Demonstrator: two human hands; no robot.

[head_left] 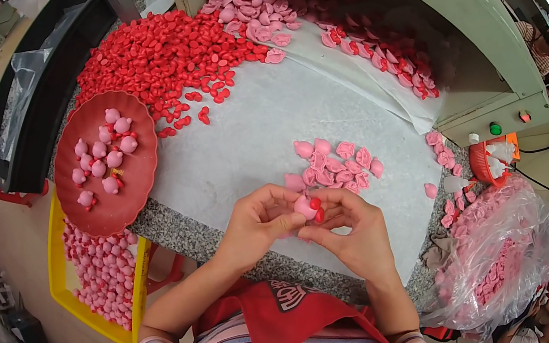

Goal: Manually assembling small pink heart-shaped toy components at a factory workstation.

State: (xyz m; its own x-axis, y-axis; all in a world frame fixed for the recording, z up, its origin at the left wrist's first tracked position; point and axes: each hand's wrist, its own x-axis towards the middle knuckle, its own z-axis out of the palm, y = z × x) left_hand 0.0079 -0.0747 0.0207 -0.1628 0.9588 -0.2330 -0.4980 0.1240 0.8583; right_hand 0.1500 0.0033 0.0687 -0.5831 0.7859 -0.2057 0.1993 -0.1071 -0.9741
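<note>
My left hand pinches a small rounded pink plastic piece between thumb and fingertips. A red bow-like part sits on that piece's right side, and the curled fingers of my right hand close on it. Just beyond my fingers, a loose pile of pink shell-like pieces lies on the white sheet. At the left, a scalloped red plate bears several pink pieces with red parts joined to them.
A heap of small red parts covers the far left. Pink shells lie beside a grey machine housing. A yellow bin of pink-and-red pieces stands low at left. Right are an orange basket and a clear bag.
</note>
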